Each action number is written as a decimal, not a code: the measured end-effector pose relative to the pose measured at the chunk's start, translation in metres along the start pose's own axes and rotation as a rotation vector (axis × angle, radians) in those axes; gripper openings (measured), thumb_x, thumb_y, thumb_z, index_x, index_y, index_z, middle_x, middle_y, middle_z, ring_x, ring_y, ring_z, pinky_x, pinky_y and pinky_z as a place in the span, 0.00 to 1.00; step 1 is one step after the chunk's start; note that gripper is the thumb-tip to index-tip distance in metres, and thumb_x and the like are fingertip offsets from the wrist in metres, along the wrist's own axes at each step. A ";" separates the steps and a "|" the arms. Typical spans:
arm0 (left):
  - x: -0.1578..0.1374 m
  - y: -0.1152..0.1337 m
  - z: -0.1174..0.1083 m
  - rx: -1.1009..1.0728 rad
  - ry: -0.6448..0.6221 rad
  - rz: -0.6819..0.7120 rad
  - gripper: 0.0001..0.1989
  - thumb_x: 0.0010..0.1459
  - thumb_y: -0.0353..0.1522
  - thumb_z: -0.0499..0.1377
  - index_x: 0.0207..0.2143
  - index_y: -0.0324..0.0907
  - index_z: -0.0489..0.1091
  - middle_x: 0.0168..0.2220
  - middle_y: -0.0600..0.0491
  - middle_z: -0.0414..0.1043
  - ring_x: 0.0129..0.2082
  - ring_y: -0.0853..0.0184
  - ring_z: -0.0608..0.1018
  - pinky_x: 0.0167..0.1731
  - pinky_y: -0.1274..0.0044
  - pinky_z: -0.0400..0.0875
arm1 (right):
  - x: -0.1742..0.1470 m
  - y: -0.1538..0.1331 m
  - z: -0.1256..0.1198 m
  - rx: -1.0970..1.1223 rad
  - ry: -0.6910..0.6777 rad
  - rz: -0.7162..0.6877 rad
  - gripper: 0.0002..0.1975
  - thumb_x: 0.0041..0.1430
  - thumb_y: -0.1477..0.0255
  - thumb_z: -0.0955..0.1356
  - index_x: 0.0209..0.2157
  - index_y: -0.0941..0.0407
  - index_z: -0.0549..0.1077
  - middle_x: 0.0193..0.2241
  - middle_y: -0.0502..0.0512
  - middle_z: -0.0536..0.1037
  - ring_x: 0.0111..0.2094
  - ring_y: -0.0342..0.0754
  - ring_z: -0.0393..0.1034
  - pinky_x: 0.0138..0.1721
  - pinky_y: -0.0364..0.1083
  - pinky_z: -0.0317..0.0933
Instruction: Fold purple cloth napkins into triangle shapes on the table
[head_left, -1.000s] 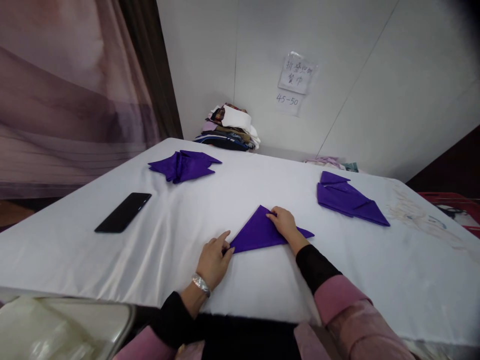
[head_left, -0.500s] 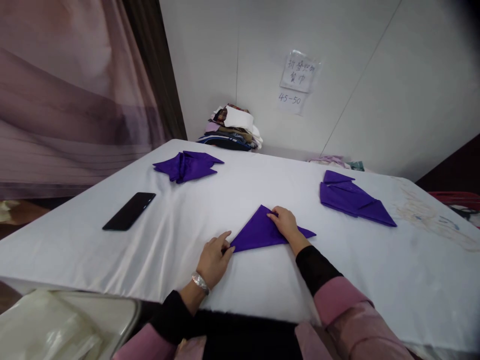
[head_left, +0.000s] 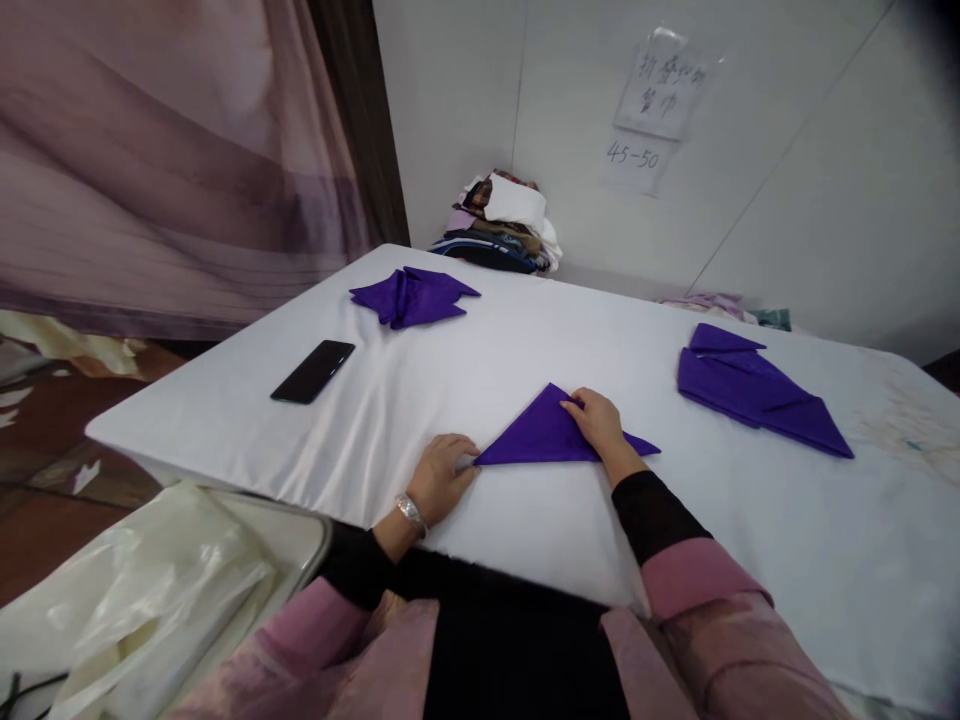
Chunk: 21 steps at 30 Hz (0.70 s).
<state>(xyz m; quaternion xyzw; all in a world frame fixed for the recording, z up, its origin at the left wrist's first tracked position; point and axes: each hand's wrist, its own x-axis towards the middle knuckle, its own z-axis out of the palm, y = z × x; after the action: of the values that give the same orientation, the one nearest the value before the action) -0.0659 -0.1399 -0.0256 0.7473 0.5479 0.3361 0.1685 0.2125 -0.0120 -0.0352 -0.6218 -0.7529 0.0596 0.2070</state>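
A purple cloth napkin (head_left: 529, 432), folded into a flat triangle, lies on the white-covered table (head_left: 525, 530) in front of me. At its left corner, my left hand (head_left: 442, 475) pinches the tip between thumb and fingers. My right hand (head_left: 598, 420) rests across the right part of the napkin, with thumb and fingers closed on a fold near the upper edge. Past that hand a narrow purple point sticks out to the right. The palm side of each hand is hidden.
Farther left sit a pleated purple napkin (head_left: 416, 298) and a black phone (head_left: 313, 371). Another folded purple napkin (head_left: 757, 385) lies at the right. Stacked clothes (head_left: 502, 225) stand behind the table by the wall. A plastic bag (head_left: 172, 570) covers a chair at lower left.
The view has swung so that the scene sits farther right and lower left shows more. My left fingers have come together at the napkin's left corner; my right hand keeps its hold.
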 end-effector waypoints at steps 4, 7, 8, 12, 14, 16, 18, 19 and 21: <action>0.002 0.002 0.002 0.002 -0.016 -0.023 0.02 0.50 0.30 0.59 0.29 0.44 0.70 0.38 0.52 0.71 0.41 0.62 0.71 0.44 0.66 0.66 | 0.000 0.002 0.001 0.002 0.023 -0.008 0.11 0.57 0.61 0.63 0.30 0.53 0.71 0.29 0.51 0.75 0.32 0.48 0.66 0.31 0.44 0.53; 0.002 0.004 0.002 0.017 -0.031 -0.045 0.02 0.51 0.29 0.59 0.26 0.44 0.69 0.38 0.52 0.71 0.41 0.62 0.70 0.44 0.66 0.65 | 0.000 0.002 0.002 -0.005 0.027 -0.016 0.11 0.57 0.61 0.63 0.30 0.53 0.71 0.29 0.51 0.75 0.32 0.48 0.66 0.30 0.44 0.53; 0.002 0.004 0.002 0.024 -0.037 -0.046 0.02 0.51 0.29 0.58 0.26 0.44 0.69 0.38 0.52 0.71 0.41 0.62 0.70 0.44 0.66 0.65 | 0.000 0.002 0.002 -0.005 0.028 -0.019 0.11 0.57 0.61 0.63 0.31 0.53 0.71 0.29 0.52 0.75 0.32 0.48 0.67 0.31 0.44 0.53; 0.001 0.005 -0.001 0.066 -0.069 -0.030 0.04 0.53 0.29 0.56 0.27 0.43 0.69 0.39 0.52 0.71 0.43 0.62 0.70 0.44 0.66 0.64 | 0.001 0.002 0.002 0.020 0.030 -0.027 0.11 0.57 0.62 0.63 0.32 0.54 0.71 0.31 0.52 0.75 0.33 0.48 0.67 0.32 0.44 0.55; 0.002 0.004 -0.003 0.087 -0.100 -0.024 0.05 0.54 0.28 0.55 0.27 0.43 0.69 0.40 0.52 0.71 0.43 0.62 0.70 0.44 0.65 0.64 | 0.001 0.001 0.002 0.034 0.036 -0.028 0.11 0.57 0.62 0.63 0.34 0.54 0.71 0.32 0.53 0.75 0.34 0.48 0.68 0.34 0.44 0.56; 0.005 0.003 -0.008 0.109 -0.140 -0.031 0.06 0.54 0.28 0.54 0.27 0.43 0.69 0.40 0.52 0.71 0.44 0.62 0.71 0.45 0.65 0.64 | 0.002 0.001 0.003 0.037 0.035 -0.026 0.11 0.57 0.62 0.63 0.36 0.54 0.71 0.34 0.53 0.75 0.35 0.48 0.68 0.34 0.44 0.57; 0.012 0.007 -0.012 0.132 -0.163 -0.053 0.05 0.54 0.30 0.54 0.28 0.43 0.70 0.42 0.51 0.71 0.45 0.61 0.71 0.45 0.65 0.65 | 0.002 0.000 0.003 0.032 0.026 -0.023 0.12 0.57 0.63 0.64 0.38 0.54 0.71 0.34 0.53 0.75 0.36 0.49 0.68 0.35 0.45 0.57; 0.018 0.012 -0.013 0.145 -0.161 -0.057 0.05 0.55 0.31 0.54 0.30 0.43 0.70 0.44 0.50 0.71 0.46 0.61 0.71 0.46 0.65 0.65 | 0.002 0.000 0.002 0.032 0.022 -0.024 0.12 0.57 0.63 0.64 0.38 0.54 0.71 0.35 0.53 0.75 0.36 0.49 0.68 0.35 0.45 0.57; 0.032 0.026 -0.012 0.167 -0.151 -0.016 0.08 0.56 0.35 0.54 0.36 0.43 0.70 0.47 0.49 0.70 0.48 0.60 0.70 0.48 0.64 0.64 | 0.002 -0.001 0.002 0.037 0.020 -0.024 0.12 0.57 0.63 0.64 0.39 0.54 0.71 0.35 0.53 0.75 0.35 0.48 0.69 0.35 0.45 0.58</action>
<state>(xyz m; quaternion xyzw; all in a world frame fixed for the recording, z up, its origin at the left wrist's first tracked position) -0.0500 -0.1204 0.0089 0.7776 0.5656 0.2306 0.1490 0.2107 -0.0104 -0.0361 -0.6096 -0.7569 0.0647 0.2265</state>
